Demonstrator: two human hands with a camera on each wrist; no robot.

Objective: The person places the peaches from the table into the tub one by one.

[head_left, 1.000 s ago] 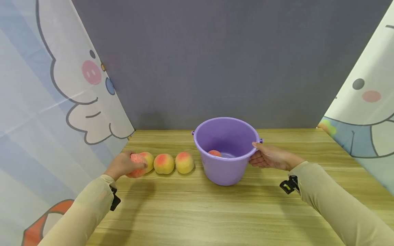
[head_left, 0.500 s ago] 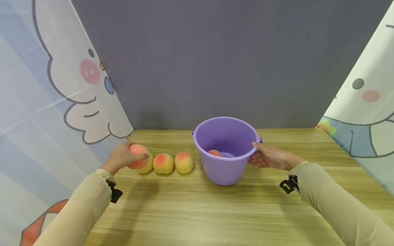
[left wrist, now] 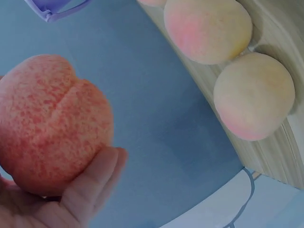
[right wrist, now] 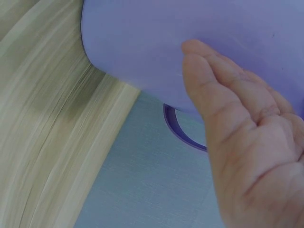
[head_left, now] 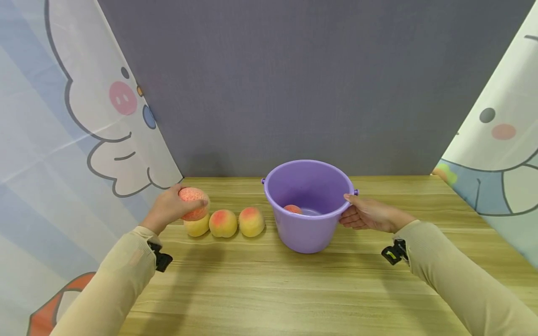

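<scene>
Visibly speckled, round and creased, a red peach (left wrist: 54,118) is up off the wood-grain counter (head_left: 252,289), pinched between the thumb and curved fingers of the left hand (head_left: 165,209). Three yellow peaches (head_left: 223,223) with red blushes sit in a row, and to their right stands a purple plastic bucket (head_left: 304,238), round-mouthed and tapering, with a knob at each side of its rim.

In the head view the held peach hides the top of the leftmost yellow one; another peach (head_left: 293,209) inside the bucket is partly cut off by the near rim. The right wrist view catches only part of the bucket's wall and handle (right wrist: 178,130), with the thumb out of sight.

Both arms reach forward in beige sleeves (head_left: 113,280). The right hand (head_left: 370,213) pinches the bucket's edge, thumb over the rim, fingers close together and nearly straight against the outer wall.
</scene>
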